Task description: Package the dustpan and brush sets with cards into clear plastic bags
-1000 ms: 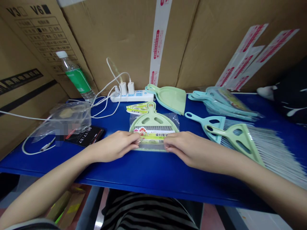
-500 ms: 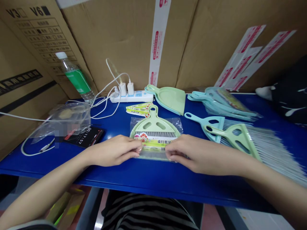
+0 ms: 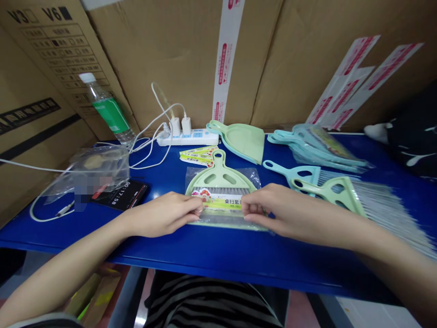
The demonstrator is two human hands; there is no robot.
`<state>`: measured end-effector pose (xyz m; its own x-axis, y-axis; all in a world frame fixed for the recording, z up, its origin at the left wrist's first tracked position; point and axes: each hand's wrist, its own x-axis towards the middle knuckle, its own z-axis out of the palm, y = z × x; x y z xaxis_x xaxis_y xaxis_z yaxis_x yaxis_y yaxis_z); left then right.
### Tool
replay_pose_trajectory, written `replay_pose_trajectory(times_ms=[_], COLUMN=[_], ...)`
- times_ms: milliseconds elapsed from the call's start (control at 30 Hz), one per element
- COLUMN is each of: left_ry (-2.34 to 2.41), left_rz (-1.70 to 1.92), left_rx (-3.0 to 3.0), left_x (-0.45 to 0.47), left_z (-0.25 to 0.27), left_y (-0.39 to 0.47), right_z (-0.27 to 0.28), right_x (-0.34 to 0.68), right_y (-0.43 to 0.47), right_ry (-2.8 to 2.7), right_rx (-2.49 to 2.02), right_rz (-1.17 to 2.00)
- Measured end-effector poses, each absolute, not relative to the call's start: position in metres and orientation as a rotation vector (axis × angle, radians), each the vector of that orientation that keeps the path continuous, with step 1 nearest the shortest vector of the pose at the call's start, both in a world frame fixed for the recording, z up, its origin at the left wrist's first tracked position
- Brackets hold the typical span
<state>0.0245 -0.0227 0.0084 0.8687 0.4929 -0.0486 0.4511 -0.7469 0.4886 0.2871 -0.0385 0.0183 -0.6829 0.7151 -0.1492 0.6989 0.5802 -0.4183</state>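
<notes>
In front of me on the blue table lies a green dustpan and brush set (image 3: 223, 178) in a clear plastic bag (image 3: 218, 218), handle pointing away. A printed label card (image 3: 218, 201) with red mushrooms crosses the brush bristles. My left hand (image 3: 167, 214) is closed on the left side of the bag's near part, fingertips pinched at the plastic. My right hand (image 3: 273, 209) pinches the bag at its right side, covering the card's right end. Thin plastic between the fingers is mostly hidden.
Behind lie a green dustpan (image 3: 244, 140), folded label cards (image 3: 198, 156) and a power strip (image 3: 191, 137). To the right are bagged blue dustpans (image 3: 317, 145), a blue brush (image 3: 303, 175) and a green brush (image 3: 341, 193). A phone (image 3: 123, 193) and bottle (image 3: 111, 114) stay left.
My right hand has shifted slightly right and away from my left hand along the bag. My left hand stays in nearly the same place, and the set has barely moved.
</notes>
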Motion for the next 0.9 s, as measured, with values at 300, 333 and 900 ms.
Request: replay_pose_trajectory(times_ms=[300,333,900], left_ry=[0.763,0.764,0.951], left_rz=[0.203,0.223,0.398], left_rx=[2.576,2.604,2.894], left_x=[0.025,0.025,0.029], left_z=[0.006,0.005,-0.010], left_y=[-0.027,-0.027,-0.022], right_z=[0.019,0.018,0.010], right_x=[0.285,0.285,0.282], right_y=[-0.036,-0.035,-0.031], right_ry=[-2.766,-2.763,-2.630], right_rx=[-1.264,-1.267,-1.433], right_rz=[0.688,0.691,0.688])
